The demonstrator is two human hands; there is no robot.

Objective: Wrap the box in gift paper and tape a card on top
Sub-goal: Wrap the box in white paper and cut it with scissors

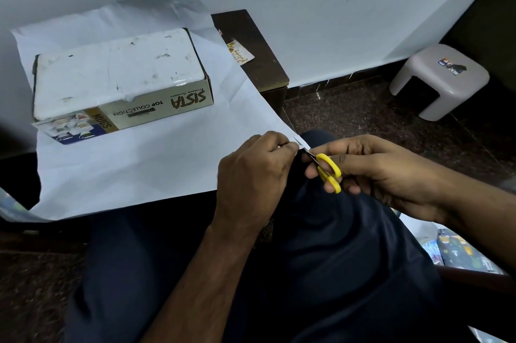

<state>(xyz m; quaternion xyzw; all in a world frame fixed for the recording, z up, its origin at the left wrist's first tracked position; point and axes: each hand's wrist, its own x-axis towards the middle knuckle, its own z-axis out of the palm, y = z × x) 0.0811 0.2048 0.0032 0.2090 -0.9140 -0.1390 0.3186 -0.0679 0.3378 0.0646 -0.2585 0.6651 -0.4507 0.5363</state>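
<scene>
A white cardboard mug box (120,77) printed "SISTA" lies on a large sheet of gift paper (139,164), white side up, spread over a dark table. My left hand (254,164) pinches the paper's near right corner. My right hand (371,167) grips yellow-handled scissors (328,171), whose blades meet the paper right at that corner. A small greeting card (240,53) lies on the bare table beyond the paper's right edge.
The dark wooden table (251,33) stands against a white wall. A pale plastic stool (439,77) sits on the dark floor at the right. My knees in dark trousers fill the foreground. Patterned gift paper (458,253) lies at the lower right.
</scene>
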